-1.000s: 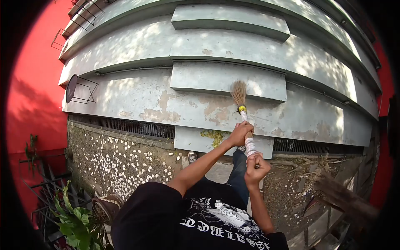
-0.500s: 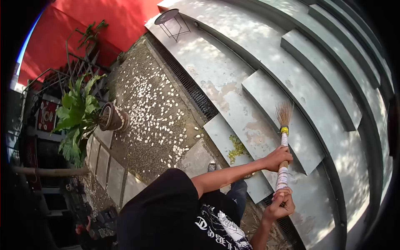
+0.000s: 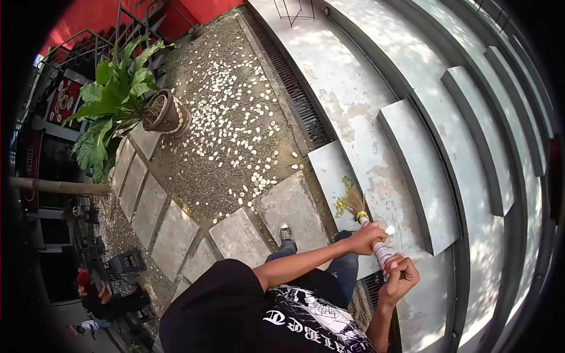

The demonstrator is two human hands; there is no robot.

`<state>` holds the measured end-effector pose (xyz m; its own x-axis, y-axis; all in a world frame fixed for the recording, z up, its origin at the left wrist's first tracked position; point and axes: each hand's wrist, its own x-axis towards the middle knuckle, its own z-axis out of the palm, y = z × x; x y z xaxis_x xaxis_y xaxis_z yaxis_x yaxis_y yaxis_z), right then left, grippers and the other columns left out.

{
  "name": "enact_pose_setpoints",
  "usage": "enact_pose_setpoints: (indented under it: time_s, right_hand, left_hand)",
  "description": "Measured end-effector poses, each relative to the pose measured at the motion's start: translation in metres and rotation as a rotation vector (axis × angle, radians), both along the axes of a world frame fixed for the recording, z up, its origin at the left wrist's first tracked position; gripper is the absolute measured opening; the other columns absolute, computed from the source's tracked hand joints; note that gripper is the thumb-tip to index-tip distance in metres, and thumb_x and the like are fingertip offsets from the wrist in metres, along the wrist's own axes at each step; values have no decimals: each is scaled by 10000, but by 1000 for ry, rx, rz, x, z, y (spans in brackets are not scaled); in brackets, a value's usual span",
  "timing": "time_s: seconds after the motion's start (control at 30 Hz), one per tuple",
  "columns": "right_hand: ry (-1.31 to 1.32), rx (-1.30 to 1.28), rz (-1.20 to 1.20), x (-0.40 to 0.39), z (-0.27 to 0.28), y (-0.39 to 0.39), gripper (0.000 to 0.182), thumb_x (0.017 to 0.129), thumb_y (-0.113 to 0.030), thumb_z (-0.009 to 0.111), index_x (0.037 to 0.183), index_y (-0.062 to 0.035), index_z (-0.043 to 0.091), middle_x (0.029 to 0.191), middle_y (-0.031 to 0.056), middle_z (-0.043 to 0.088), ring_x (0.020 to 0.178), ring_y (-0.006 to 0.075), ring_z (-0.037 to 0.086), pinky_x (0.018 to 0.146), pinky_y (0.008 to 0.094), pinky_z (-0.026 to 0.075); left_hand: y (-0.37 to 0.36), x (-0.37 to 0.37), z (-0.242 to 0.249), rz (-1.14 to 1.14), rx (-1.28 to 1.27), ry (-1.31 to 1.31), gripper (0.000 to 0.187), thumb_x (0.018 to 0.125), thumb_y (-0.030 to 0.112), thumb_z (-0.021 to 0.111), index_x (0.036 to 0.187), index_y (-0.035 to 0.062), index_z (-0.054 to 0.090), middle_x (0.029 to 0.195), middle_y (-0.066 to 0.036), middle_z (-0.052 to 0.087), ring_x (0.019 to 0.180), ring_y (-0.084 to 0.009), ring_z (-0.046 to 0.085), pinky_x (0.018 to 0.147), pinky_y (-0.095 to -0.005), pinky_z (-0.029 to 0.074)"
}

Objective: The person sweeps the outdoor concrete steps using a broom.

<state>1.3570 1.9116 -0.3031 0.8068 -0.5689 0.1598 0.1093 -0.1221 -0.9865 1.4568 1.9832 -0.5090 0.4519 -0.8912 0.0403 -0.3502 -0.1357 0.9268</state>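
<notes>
A stick broom (image 3: 384,254) with a white-wrapped handle and yellow binding is held in both hands. My left hand (image 3: 365,238) is wrapped round the handle just behind the bristles. Farther back, my right hand (image 3: 401,276) is closed round the handle's rear part. The brown bristles lie over a small pile of yellow-green leaves (image 3: 341,207) on the lowest pale step (image 3: 327,166). Whether the bristles press on the step or hover just above it is hard to tell.
Curved pale concrete steps (image 3: 421,176) rise on the right, beside a drain grate (image 3: 303,97). Paving slabs (image 3: 293,203) and white pebbles (image 3: 223,106) lie left of it, with a potted plant (image 3: 170,115). A person (image 3: 94,297) sits at lower left.
The broom has swung left and down, bringing its bristles from over the higher step onto the leaves. Both hands keep their grip. The view has shifted, showing more paving slabs.
</notes>
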Motion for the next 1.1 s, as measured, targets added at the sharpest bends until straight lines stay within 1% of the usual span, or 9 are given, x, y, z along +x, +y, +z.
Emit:
enact_pose_setpoints:
  time_s: [0.1,0.23,0.33,0.4,0.43,0.5,0.53,0.57,1.1]
  right_hand:
    - [-47,-107,75,7,7,85,370,950,-96,611,664,-75,378,603,49,503,560,143,455,636,315,402]
    - [-145,-243,165,24,29,190,350,923,-123,630,655,-59,413,585,66,527,542,160,494,677,340,425]
    - [-261,-217,188,50,36,220,341,916,-129,616,629,-40,455,569,71,556,511,171,515,676,359,447]
    - [-339,-175,163,69,50,227,352,935,-174,588,635,-50,453,564,74,551,504,172,526,683,374,452]
    - [-366,-160,158,76,50,228,349,936,-184,590,643,-51,455,560,75,545,505,173,528,686,380,451]
    - [-388,-129,177,92,50,233,343,937,-202,592,658,-53,461,556,77,532,507,173,534,692,391,447]
    - [-381,-106,195,101,50,238,340,938,-210,591,666,-53,464,556,76,527,509,172,536,695,396,443]
    - [-367,-78,200,111,44,242,327,935,-204,580,671,-55,459,556,77,524,504,174,524,698,395,435]
    - [-306,46,414,406,3,230,309,929,-190,592,682,-41,483,561,94,534,498,175,506,718,383,438]
  left_hand:
    - [71,15,12,57,-128,-27,287,715,249,805,824,138,564,838,-15,587,933,-280,505,844,-442,340]
    - [178,43,48,89,-172,-93,228,776,107,759,964,74,634,919,-80,646,1073,-341,600,885,-448,468]
    - [276,78,134,329,-166,-327,254,840,46,743,1083,45,669,1010,-116,667,1056,-325,667,975,-402,514]
    - [342,112,226,278,-282,18,194,907,108,754,1067,42,668,1030,-95,673,977,-275,685,925,-362,535]
    - [374,116,266,251,-471,274,192,969,221,750,1003,57,656,920,-57,662,906,-210,678,893,-363,548]
    - [410,124,340,-76,-1219,381,477,1040,565,598,833,137,567,696,16,543,792,-179,654,959,-584,531]
    - [423,125,375,-319,-1450,446,552,1057,636,489,814,145,554,631,18,478,729,-200,646,989,-671,497]
    - [432,129,396,-479,-1514,482,554,1056,636,490,812,143,554,629,17,478,724,-200,643,981,-666,496]
    - [431,336,399,-412,-1362,396,588,1047,644,511,784,122,567,603,1,489,649,-189,600,854,-581,487]
